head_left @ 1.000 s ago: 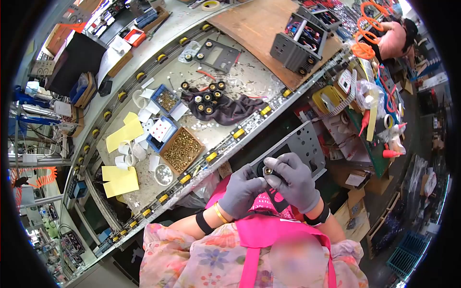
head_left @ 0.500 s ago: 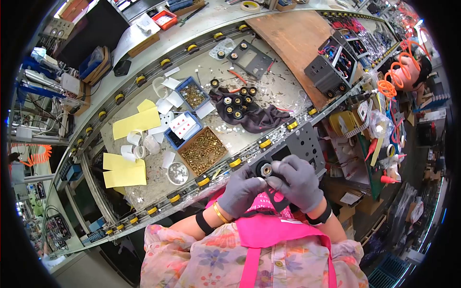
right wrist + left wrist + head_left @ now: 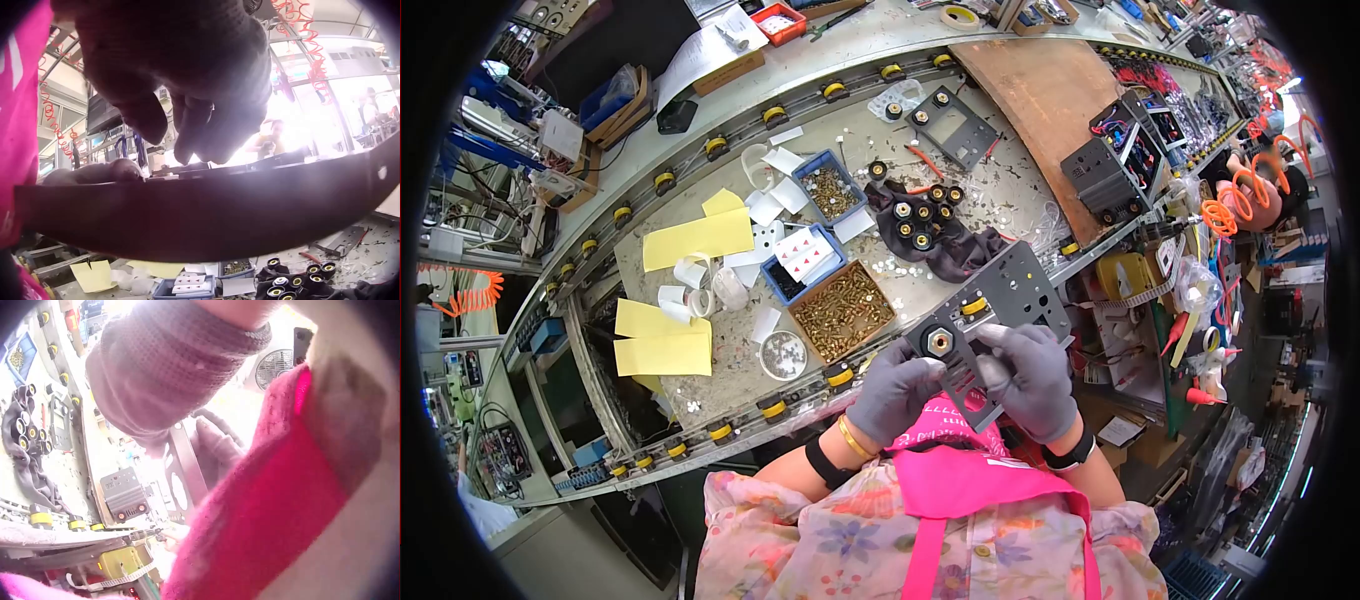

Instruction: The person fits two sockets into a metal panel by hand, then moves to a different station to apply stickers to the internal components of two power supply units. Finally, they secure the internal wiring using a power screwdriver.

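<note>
A grey metal panel (image 3: 1025,287) with cut-outs and small holes is held up in front of the apron. My gloved left hand (image 3: 895,398) grips its left end, the thumb on the face beside a round black terminal (image 3: 940,343) with a nut and brass centre. My gloved right hand (image 3: 1032,382) hovers over the panel's near right part, fingers loosely bent. In the right wrist view, the fingers of the right hand (image 3: 181,94) hang above the panel's edge (image 3: 206,212) with nothing between them. The left wrist view shows the left glove (image 3: 169,369) at the panel.
On the bench stand a cardboard box of brass parts (image 3: 843,312), blue bins (image 3: 828,188) and a round white dish (image 3: 783,355). Several black terminals (image 3: 922,212) lie on a dark cloth (image 3: 950,250). Another grey panel (image 3: 953,127) lies farther back. A roller rail (image 3: 840,375) edges the bench.
My right fingers have come off the terminal and moved right, leaving its nut exposed. The panel has tilted to face up more. The head view has turned, shifting the bench rightward.
</note>
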`<state>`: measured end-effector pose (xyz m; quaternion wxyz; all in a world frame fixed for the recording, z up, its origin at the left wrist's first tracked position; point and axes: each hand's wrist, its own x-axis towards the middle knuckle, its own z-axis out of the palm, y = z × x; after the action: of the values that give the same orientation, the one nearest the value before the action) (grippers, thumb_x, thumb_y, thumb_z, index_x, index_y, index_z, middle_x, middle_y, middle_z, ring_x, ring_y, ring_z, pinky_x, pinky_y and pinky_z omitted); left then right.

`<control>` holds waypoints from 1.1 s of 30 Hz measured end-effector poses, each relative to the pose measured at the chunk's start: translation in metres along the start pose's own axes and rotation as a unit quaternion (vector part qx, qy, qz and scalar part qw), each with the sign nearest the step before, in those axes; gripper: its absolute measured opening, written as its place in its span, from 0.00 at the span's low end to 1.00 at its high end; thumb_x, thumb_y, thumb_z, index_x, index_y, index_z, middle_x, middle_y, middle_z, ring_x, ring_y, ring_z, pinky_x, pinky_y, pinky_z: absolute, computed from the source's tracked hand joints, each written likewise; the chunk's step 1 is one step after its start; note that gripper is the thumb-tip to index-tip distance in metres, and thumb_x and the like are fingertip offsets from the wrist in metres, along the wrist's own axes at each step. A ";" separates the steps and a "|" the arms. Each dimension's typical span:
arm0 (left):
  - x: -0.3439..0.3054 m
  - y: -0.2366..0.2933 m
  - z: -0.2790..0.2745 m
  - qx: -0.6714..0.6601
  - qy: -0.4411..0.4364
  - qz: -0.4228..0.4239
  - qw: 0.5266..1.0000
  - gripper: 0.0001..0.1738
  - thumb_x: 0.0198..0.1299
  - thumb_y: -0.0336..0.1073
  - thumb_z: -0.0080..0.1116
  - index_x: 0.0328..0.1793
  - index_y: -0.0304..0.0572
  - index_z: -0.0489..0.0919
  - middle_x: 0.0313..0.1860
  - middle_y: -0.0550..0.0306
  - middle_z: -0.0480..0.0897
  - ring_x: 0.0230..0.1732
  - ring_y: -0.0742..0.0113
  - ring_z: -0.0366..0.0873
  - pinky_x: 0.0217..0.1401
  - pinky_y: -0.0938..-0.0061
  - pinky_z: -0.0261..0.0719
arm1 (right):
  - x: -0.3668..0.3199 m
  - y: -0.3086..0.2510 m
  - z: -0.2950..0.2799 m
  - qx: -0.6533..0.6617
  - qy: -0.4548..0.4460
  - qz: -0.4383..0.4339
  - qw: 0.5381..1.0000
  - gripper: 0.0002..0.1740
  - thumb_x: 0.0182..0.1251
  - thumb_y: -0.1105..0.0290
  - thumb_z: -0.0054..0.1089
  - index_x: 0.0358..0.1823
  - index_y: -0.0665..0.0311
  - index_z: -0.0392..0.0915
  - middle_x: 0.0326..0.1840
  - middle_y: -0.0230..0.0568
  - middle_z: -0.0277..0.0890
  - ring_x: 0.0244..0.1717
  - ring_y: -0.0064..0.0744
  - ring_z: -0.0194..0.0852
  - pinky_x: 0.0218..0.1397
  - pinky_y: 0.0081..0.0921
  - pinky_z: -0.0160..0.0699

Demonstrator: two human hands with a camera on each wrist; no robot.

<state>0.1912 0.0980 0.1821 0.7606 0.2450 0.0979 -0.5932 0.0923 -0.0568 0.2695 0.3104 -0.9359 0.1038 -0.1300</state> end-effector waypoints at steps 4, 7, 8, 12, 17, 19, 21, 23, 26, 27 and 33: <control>-0.003 0.008 -0.009 0.017 -0.004 0.006 1.000 0.22 0.56 0.21 0.52 0.59 0.34 0.70 0.53 0.52 0.78 0.55 0.62 0.78 0.61 0.68 0.78 | 0.019 0.005 0.036 0.022 0.001 -0.124 0.992 0.23 0.57 0.70 0.61 0.56 0.62 0.75 0.43 0.43 0.79 0.42 0.43 0.79 0.46 0.36 0.76; -0.007 0.013 -0.023 0.006 0.019 0.000 1.000 0.21 0.55 0.21 0.52 0.57 0.33 0.71 0.51 0.52 0.78 0.54 0.61 0.79 0.60 0.67 0.80 | 0.015 0.005 0.042 -0.058 -0.070 -0.083 0.992 0.22 0.58 0.65 0.63 0.55 0.59 0.77 0.29 0.40 0.78 0.34 0.39 0.80 0.44 0.35 0.76; -0.008 0.017 -0.027 0.003 0.042 -0.001 0.999 0.20 0.55 0.21 0.52 0.56 0.33 0.72 0.51 0.52 0.78 0.53 0.61 0.79 0.60 0.66 0.80 | 0.017 0.007 0.040 -0.056 -0.075 -0.067 0.993 0.21 0.58 0.65 0.63 0.54 0.59 0.78 0.28 0.40 0.78 0.34 0.38 0.80 0.44 0.34 0.76; 0.004 0.034 -0.085 0.015 0.152 0.030 0.988 0.23 0.51 0.17 0.53 0.56 0.35 0.72 0.49 0.50 0.79 0.50 0.58 0.81 0.57 0.61 0.82 | 0.018 0.042 0.047 0.063 -0.004 0.037 0.997 0.15 0.59 0.69 0.62 0.48 0.62 0.80 0.31 0.42 0.81 0.35 0.35 0.82 0.43 0.29 0.78; 0.027 0.057 -0.138 0.079 0.214 0.039 0.973 0.22 0.50 0.18 0.51 0.53 0.37 0.72 0.44 0.53 0.80 0.43 0.60 0.82 0.48 0.60 0.85 | 0.031 0.162 0.091 0.179 0.054 0.202 0.962 0.12 0.61 0.72 0.60 0.47 0.64 0.80 0.36 0.42 0.83 0.36 0.31 0.83 0.43 0.25 0.79; 0.044 0.057 -0.168 0.094 0.209 0.046 0.972 0.20 0.49 0.18 0.50 0.51 0.36 0.72 0.43 0.54 0.79 0.43 0.60 0.82 0.48 0.61 0.86 | 0.051 0.184 0.099 0.048 0.001 0.225 0.973 0.15 0.58 0.70 0.63 0.47 0.63 0.79 0.41 0.46 0.82 0.43 0.39 0.82 0.49 0.30 0.79; 0.053 0.062 -0.178 0.096 0.210 0.036 0.972 0.19 0.49 0.18 0.50 0.49 0.36 0.72 0.43 0.55 0.79 0.43 0.60 0.82 0.47 0.61 0.86 | 0.069 0.217 0.122 0.063 -0.022 0.232 0.970 0.17 0.57 0.68 0.64 0.48 0.62 0.79 0.46 0.49 0.81 0.49 0.45 0.80 0.54 0.35 0.77; 0.061 0.061 -0.191 0.144 0.226 0.031 0.963 0.22 0.49 0.20 0.51 0.54 0.37 0.69 0.45 0.54 0.78 0.42 0.60 0.82 0.41 0.63 0.87 | 0.089 0.245 0.145 0.031 -0.036 0.272 0.961 0.20 0.56 0.67 0.65 0.51 0.61 0.78 0.50 0.50 0.79 0.52 0.46 0.78 0.57 0.36 0.75; 0.065 0.060 -0.193 0.218 0.298 0.036 0.929 0.27 0.49 0.24 0.54 0.59 0.39 0.65 0.48 0.52 0.77 0.42 0.60 0.81 0.34 0.67 0.87 | 0.115 0.251 0.166 -0.044 -0.032 0.308 0.950 0.24 0.55 0.65 0.66 0.55 0.59 0.75 0.54 0.51 0.76 0.55 0.48 0.75 0.60 0.38 0.73; 0.064 0.059 -0.192 0.237 0.307 0.047 0.921 0.27 0.49 0.24 0.54 0.59 0.39 0.65 0.47 0.53 0.77 0.42 0.60 0.81 0.35 0.66 0.87 | 0.123 0.253 0.170 -0.075 -0.025 0.313 0.946 0.26 0.55 0.65 0.66 0.57 0.58 0.74 0.55 0.51 0.75 0.56 0.49 0.75 0.61 0.38 0.72; 0.060 0.042 -0.206 0.264 0.357 0.096 0.891 0.27 0.52 0.27 0.58 0.60 0.39 0.66 0.46 0.54 0.78 0.41 0.65 0.80 0.39 0.72 0.83 | 0.147 0.266 0.204 -0.086 -0.022 0.390 0.916 0.32 0.52 0.61 0.71 0.59 0.60 0.70 0.59 0.48 0.72 0.58 0.47 0.73 0.60 0.37 0.73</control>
<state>0.2767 0.1546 -0.0115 0.6347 0.6403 0.1788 -0.3939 0.2641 -0.1935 -0.0241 0.2573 -0.8466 0.4649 0.0311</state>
